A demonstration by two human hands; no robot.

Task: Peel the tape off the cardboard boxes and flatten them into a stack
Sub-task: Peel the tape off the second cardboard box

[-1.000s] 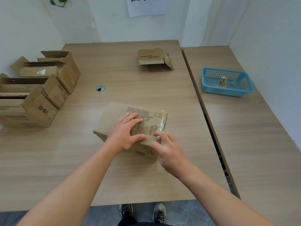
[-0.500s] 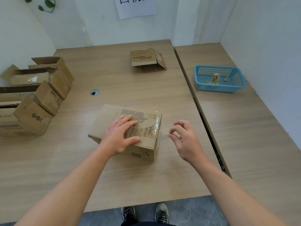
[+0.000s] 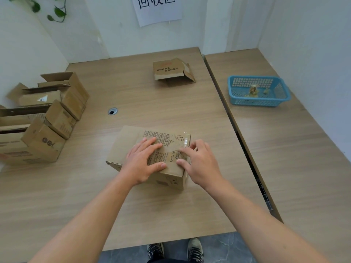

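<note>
- Two light wood-grain desks pushed together: wide left desk [image 3: 152, 103], narrower right desk [image 3: 303, 158].
- Near middle of left desk: closed brown cardboard box [image 3: 129, 143].
- Far middle: flattened brown cardboard box [image 3: 167, 70].
- Left edge: cluster of open brown cardboard boxes [image 3: 57, 120].
- Beside the cluster: round cable hole [image 3: 112, 111].
- On right desk: blue plastic mesh basket [image 3: 254, 102].

2 light wood-grain tables [image 3: 152, 103] stand side by side in a corner of plain white walls [image 3: 313, 35], with a printed paper sign [image 3: 157, 8] and trailing green plant [image 3: 57, 12] above, grey marbled floor [image 3: 228, 247] below.

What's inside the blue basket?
A few small yellowish crumpled bits lie in the basket. Its near wall hides part of the floor, so more could be there.
</note>
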